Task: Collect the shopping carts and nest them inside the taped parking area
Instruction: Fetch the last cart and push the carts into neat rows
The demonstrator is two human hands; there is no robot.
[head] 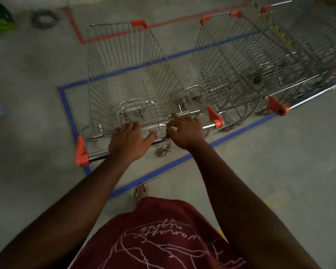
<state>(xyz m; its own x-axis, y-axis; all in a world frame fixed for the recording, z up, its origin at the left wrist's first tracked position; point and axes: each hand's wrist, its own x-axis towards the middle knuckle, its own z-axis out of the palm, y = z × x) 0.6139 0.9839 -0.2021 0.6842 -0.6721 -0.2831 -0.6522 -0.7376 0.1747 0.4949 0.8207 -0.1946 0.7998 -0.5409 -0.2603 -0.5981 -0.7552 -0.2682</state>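
While both hands rest on the cart handle point(97, 155), blue tape point(66, 105) just left, second cart point(241, 65) right

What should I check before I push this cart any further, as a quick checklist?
1. Left hand on the cart handle: ok, resting on the bar.
2. Right hand gripping: not ok, fingers loose above the bar.
3. Cart inside the blue tape: cannot tell; the handle end sits over the near corner.
4. Lined up to nest: not ok, the parked carts stand beside it.
5. Foot clear of wheels: ok.
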